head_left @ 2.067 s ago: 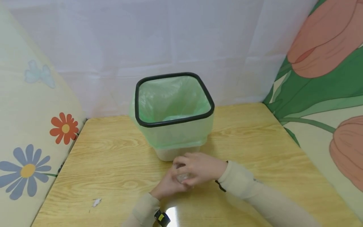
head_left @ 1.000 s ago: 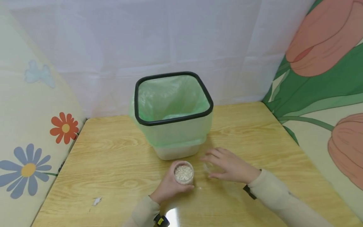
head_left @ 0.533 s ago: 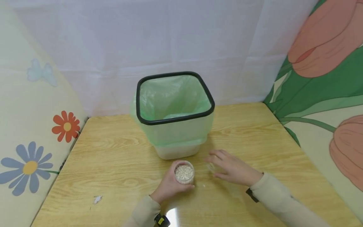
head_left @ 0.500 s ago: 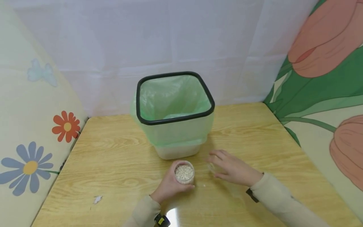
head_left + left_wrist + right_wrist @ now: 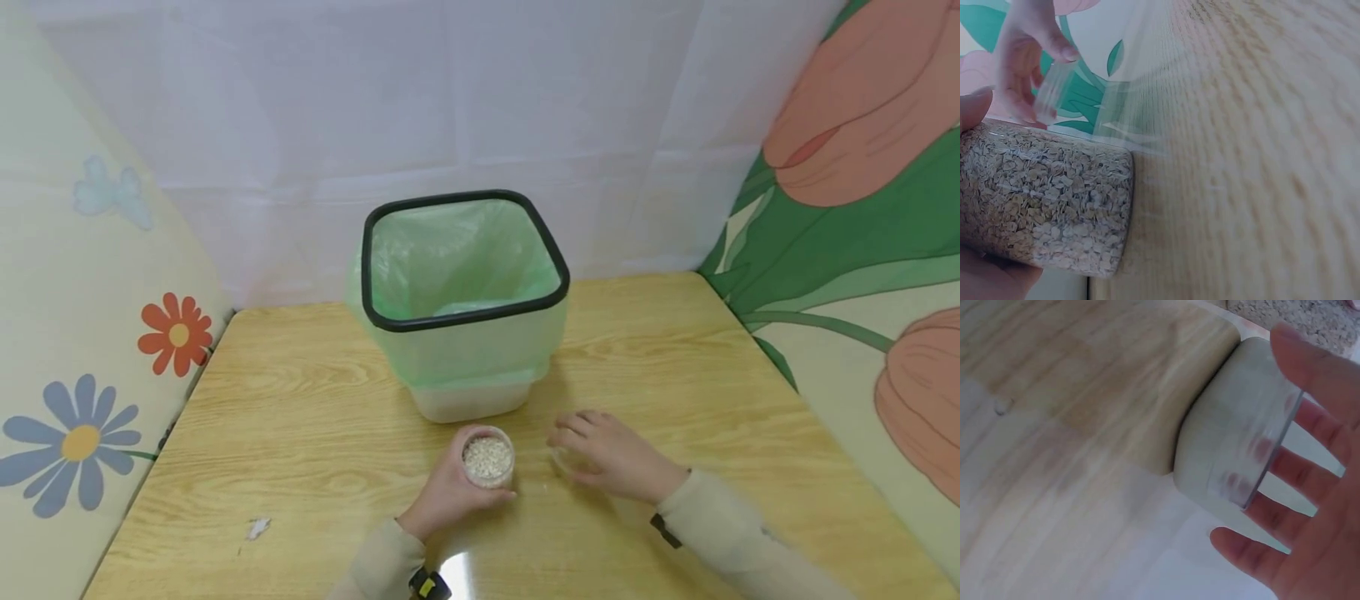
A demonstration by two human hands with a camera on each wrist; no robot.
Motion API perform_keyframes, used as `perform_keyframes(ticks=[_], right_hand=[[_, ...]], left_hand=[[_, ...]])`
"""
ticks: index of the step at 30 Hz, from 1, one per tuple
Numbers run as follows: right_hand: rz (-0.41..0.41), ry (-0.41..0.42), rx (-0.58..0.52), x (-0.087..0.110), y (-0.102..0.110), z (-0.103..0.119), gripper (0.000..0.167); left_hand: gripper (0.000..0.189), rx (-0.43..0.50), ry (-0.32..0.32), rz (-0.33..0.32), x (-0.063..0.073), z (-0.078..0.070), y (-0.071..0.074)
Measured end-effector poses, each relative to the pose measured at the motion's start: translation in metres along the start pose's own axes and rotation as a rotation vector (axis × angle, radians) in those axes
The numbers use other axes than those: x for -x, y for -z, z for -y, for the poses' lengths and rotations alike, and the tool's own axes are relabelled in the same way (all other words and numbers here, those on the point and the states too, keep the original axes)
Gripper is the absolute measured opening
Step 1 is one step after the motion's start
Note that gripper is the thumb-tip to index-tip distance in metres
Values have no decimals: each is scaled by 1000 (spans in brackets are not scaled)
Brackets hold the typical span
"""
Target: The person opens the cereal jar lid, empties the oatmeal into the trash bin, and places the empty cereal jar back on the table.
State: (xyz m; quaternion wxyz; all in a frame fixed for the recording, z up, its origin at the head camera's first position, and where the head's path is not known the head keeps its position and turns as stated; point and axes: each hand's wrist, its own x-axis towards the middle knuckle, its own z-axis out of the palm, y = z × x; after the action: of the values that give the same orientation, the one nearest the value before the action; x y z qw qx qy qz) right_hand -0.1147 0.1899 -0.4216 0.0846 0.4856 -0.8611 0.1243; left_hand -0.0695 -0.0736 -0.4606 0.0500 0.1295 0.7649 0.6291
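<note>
A clear, round jar of rolled oats (image 5: 1041, 194) stands on the table without its lid, the oats (image 5: 487, 457) showing at its top in the head view. My left hand (image 5: 459, 492) grips the jar from the left, thumb on the near side and fingers behind. Just to the right, my right hand (image 5: 618, 457) pinches a clear plastic lid (image 5: 1257, 447) at its rim between thumb and fingers. In the left wrist view the lid (image 5: 1055, 90) is held on edge, beyond the jar.
A bin (image 5: 468, 408) with a green liner (image 5: 472, 354) and black rim (image 5: 465, 318) stands just behind the jar. The wooden table (image 5: 300, 433) has a pale worn patch (image 5: 258, 527) at left. Flowered panels flank both sides; a white cloth (image 5: 300, 150) hangs behind.
My right hand has come off the jar's top and moved right with the lid, uncovering the oats. Lately it has dropped slightly nearer the table. My left hand and the jar have stayed put.
</note>
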Motion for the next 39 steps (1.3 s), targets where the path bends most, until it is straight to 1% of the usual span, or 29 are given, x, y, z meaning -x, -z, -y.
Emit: perform_keyframes(ticks=[5, 10, 15, 17, 19, 22, 25, 29, 34, 39], right_hand=[[14, -10, -9, 4, -5, 2, 50], [2, -5, -6, 7, -10, 2, 50], [-29, 27, 14, 9, -16, -1, 55], [-24, 22, 21, 11, -18, -2, 57], [1, -2, 26, 12, -20, -3, 59], [70, -58, 26, 12, -21, -3, 60], [123, -95, 38, 12, -21, -3, 61], [151, -110, 41, 13, -22, -3, 62], [185, -124, 35, 13, -25, -4, 63], [193, -125, 27, 13, -25, -5, 63]], left_hand=[[78, -12, 8, -4, 1, -1, -1], [79, -22, 16, -7, 2, -1, -1], [77, -33, 1, -18, 3, -1, -2], [77, -41, -10, -28, 3, -1, -3], [77, -44, -16, -38, 3, -1, -3], [77, -38, -13, -54, 4, 0, -4], [77, -26, -16, -66, 5, 0, -6], [77, -20, -24, -80, 6, 0, -7], [77, -6, 1, -83, 9, 0, -6], [77, 29, 21, -93, 12, -6, -3]])
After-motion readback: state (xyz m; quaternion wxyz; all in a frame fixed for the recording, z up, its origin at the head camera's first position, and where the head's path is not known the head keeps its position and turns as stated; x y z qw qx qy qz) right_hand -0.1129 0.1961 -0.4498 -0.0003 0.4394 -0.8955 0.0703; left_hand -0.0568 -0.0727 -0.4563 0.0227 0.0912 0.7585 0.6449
